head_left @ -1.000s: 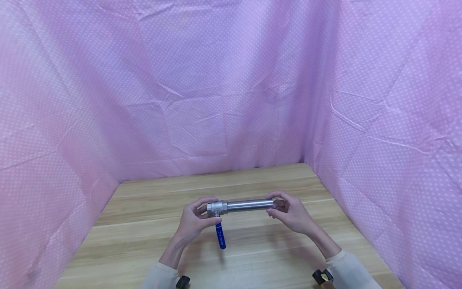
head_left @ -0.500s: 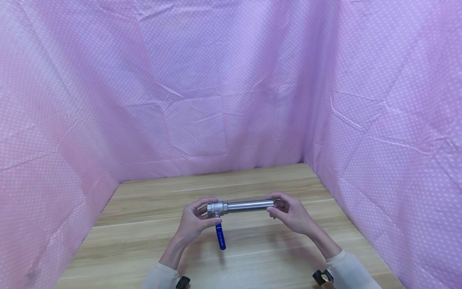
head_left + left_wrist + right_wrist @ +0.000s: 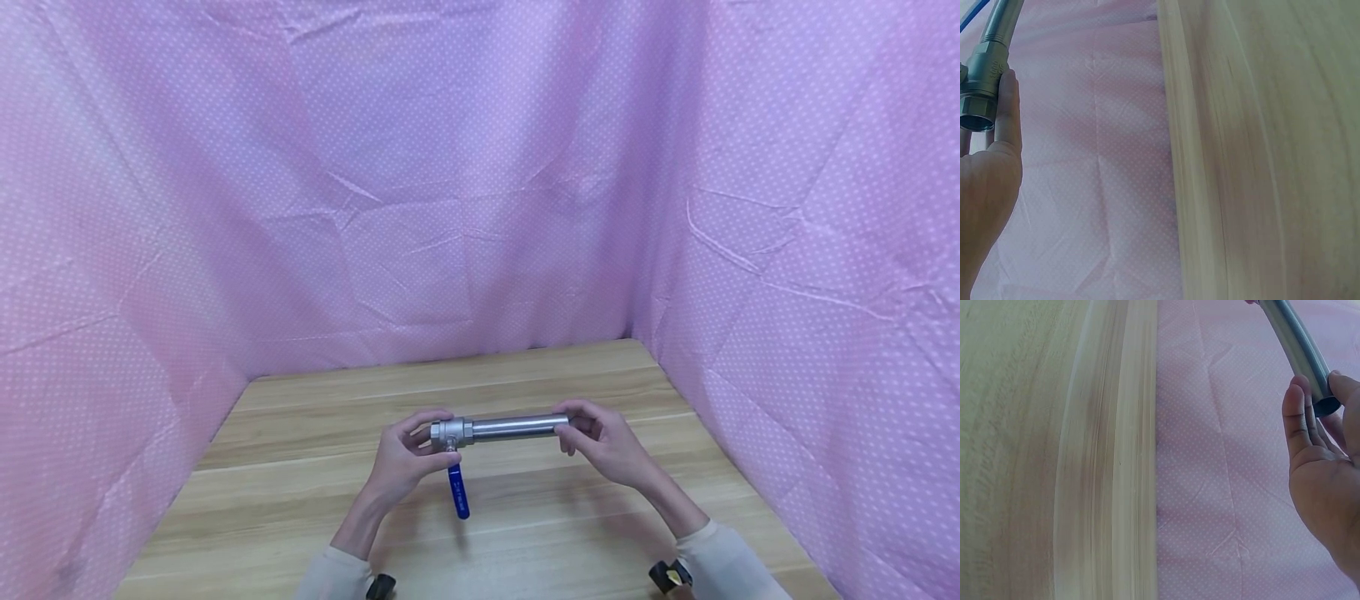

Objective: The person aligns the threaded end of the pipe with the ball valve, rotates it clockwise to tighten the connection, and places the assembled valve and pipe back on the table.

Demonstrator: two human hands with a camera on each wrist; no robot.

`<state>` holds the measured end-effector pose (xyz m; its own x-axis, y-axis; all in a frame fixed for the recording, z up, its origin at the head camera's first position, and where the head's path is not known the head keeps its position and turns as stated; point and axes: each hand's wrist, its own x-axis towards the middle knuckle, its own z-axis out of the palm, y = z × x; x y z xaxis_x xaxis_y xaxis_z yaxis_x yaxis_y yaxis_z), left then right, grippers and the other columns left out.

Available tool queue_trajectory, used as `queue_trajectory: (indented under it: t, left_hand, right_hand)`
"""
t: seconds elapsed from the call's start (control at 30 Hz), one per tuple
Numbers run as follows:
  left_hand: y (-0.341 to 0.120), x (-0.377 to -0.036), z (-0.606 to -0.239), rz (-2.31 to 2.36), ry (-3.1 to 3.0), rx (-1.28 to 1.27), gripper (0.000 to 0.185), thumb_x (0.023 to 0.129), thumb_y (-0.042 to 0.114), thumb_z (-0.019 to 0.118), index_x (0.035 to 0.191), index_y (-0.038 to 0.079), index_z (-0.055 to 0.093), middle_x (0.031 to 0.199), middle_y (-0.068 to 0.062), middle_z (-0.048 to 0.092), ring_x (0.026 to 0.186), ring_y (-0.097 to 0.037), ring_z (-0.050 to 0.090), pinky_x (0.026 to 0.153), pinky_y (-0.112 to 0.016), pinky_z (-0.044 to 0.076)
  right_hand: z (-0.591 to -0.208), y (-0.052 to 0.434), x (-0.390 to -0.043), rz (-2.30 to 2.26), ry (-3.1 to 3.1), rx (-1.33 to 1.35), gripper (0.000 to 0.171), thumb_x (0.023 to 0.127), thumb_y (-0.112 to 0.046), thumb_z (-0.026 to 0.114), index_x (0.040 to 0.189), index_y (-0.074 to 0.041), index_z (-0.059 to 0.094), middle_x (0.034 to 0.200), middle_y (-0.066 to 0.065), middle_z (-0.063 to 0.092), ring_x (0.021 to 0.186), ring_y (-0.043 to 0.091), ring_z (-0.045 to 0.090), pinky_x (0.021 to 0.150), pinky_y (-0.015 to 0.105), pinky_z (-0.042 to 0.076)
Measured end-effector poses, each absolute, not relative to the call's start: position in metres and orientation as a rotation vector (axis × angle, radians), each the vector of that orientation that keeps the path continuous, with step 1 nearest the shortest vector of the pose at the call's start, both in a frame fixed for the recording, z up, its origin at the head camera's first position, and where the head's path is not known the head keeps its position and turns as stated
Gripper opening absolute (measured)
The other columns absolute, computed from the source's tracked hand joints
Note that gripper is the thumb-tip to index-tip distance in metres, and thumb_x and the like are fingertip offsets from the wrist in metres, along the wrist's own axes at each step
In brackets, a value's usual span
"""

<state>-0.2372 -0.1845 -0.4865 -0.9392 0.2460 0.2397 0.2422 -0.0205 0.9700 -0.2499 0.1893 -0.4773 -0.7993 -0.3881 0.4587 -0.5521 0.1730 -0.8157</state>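
Note:
A silver ball valve (image 3: 452, 431) with a blue lever handle (image 3: 458, 493) is joined end to end with a steel pipe (image 3: 517, 427), and both are held level above the table. My left hand (image 3: 399, 460) grips the valve body, fingers behind it and thumb near the base of the lever, which points toward me. At the pipe's far right end, my right hand (image 3: 606, 442) pinches the tube between thumb and fingers. In the left wrist view the hexagonal open end of the valve (image 3: 977, 112) faces the camera. The right wrist view shows the pipe's open end (image 3: 1326, 406).
A wooden table (image 3: 300, 500) lies beneath both hands. Pink dotted cloth (image 3: 480, 167) hangs behind it and along both sides. Black wrist straps (image 3: 381, 586) show at the light sleeves near the bottom edge.
The right thumb and fingers shift a little around the pipe's end, with the thumb now higher on the tube. My left hand and the valve stay almost still.

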Motion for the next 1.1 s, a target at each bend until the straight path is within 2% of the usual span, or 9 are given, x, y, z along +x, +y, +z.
queue_trajectory:
  t: [0.17,0.4,0.7,1.1]
  left_hand:
    - [-0.1845,-0.2366,-0.4868,2.163,2.207,0.557,0.064,0.084,-0.004,0.095,0.143,0.0,0.07,0.154,-0.025,0.061,0.126,-0.012,0.076,0.109,-0.035,0.068]
    - [-0.1842,-0.2363,-0.4869,2.165,2.203,0.546,0.065,0.083,-0.004,0.095,0.143,0.001,0.07,0.155,-0.025,0.06,0.127,-0.013,0.076,0.109,-0.036,0.068]
    - [-0.1843,-0.2366,-0.4872,2.17,2.202,0.538,0.065,0.083,-0.004,0.095,0.143,0.001,0.071,0.154,-0.024,0.061,0.125,-0.013,0.077,0.108,-0.035,0.069]
    - [-0.1844,-0.2366,-0.4866,2.173,2.188,0.541,0.064,0.084,-0.004,0.095,0.143,0.001,0.07,0.153,-0.023,0.061,0.125,-0.013,0.076,0.109,-0.034,0.069]
  right_hand:
    - [-0.4787,0.1889,-0.2494,1.729,-2.3,0.892,0.028,0.106,0.001,0.075,0.134,0.0,0.071,0.083,0.017,0.076,0.073,0.01,0.074,0.064,0.026,0.066]
    - [-0.4793,0.1896,-0.248,1.763,-2.266,0.931,0.039,0.099,0.009,0.077,0.136,0.005,0.067,0.095,0.024,0.078,0.083,0.006,0.078,0.07,0.025,0.07]
    - [-0.4795,0.1892,-0.2485,1.722,-2.286,0.924,0.037,0.1,0.007,0.078,0.135,0.003,0.068,0.091,0.021,0.078,0.08,0.004,0.076,0.067,0.03,0.071]
    - [-0.4792,0.1891,-0.2485,1.703,-2.292,0.922,0.034,0.101,0.005,0.077,0.134,0.004,0.069,0.087,0.02,0.075,0.076,0.003,0.073,0.064,0.025,0.067]
